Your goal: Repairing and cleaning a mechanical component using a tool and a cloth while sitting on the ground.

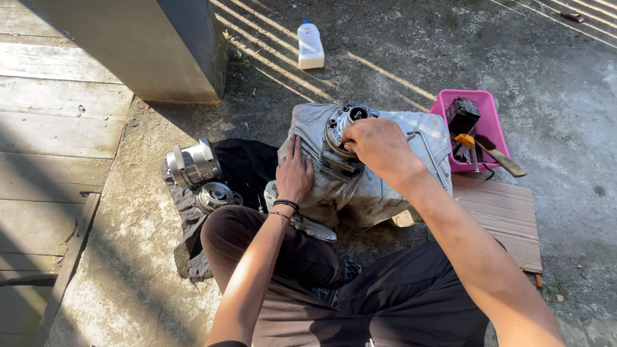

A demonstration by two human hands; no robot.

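The metal engine part, likely heavy, rigid and greasy, sits on a grey cloth; the right hand clamps its round top while the left hand presses flat on the cloth.

The round engine part under the right hand is dull grey metal, set on a grimy, creased pale cloth that the left hand presses. Two shiny metal parts lie on a matt black rag. The tub is glossy pink plastic, the bottle smooth white plastic, the ground rough concrete, the planks weathered wood
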